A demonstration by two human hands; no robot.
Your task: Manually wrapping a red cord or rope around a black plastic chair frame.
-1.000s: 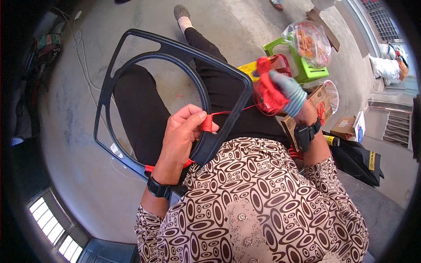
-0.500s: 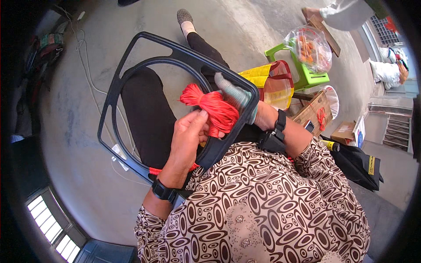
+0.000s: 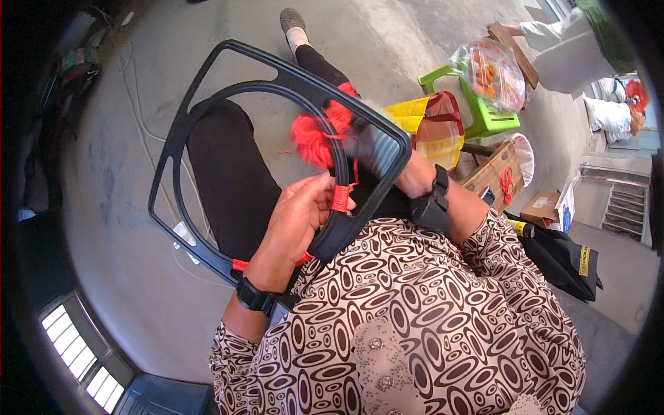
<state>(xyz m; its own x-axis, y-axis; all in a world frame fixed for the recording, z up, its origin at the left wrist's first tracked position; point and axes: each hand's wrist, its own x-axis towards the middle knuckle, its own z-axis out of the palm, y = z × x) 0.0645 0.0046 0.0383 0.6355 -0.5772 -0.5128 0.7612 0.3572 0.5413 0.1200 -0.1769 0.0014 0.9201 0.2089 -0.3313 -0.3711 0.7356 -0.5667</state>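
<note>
Hands [image 3: 294, 218] (two) hold one frame [image 3: 290, 83], one red bundle [image 3: 311, 140].

Head-worn fisheye, left lens of two. Looking steeply down over patterned shirt [image 3: 415, 297], left hand [image 3: 296, 213], right hand [image 3: 382, 149] and black frame [image 3: 299, 81] at close range; floor [image 3: 124, 235] and green stool [image 3: 494, 125] farther out. Strong edge bending.

Inside the black frame [image 3: 297, 78], free room lies between the thigh [image 3: 221, 159] and the obstructing red cord [image 3: 312, 143].
</note>
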